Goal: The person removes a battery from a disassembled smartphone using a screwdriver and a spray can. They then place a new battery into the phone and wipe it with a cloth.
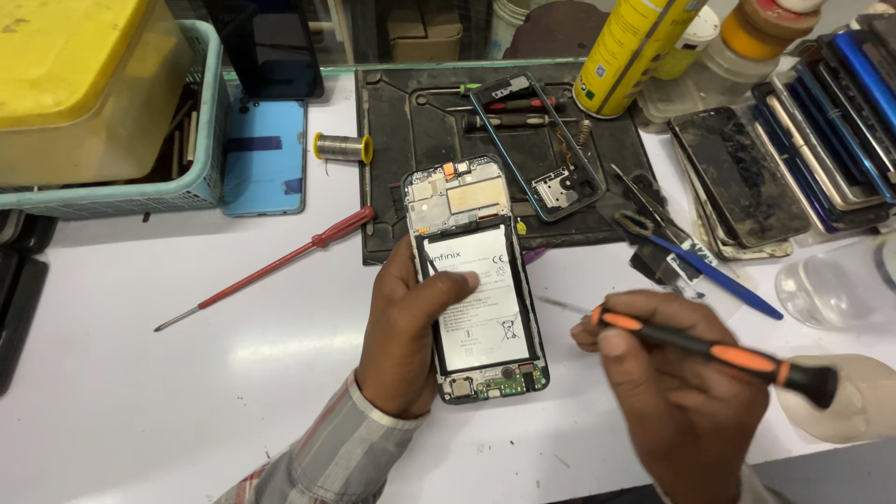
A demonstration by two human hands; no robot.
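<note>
My left hand grips an opened smartphone from its left side, thumb lying across the white battery. The phone's back cover is off, and its circuit boards show at the top and bottom. My right hand holds a black and orange screwdriver, whose thin tip points left toward the phone's right edge without touching it. Both hands hover just above the white table.
A black work mat behind the phone carries a phone frame and small screwdrivers. A red screwdriver lies at left, near a solder spool and blue phone back. Stacked phones, a yellow spray can and tweezers crowd the right.
</note>
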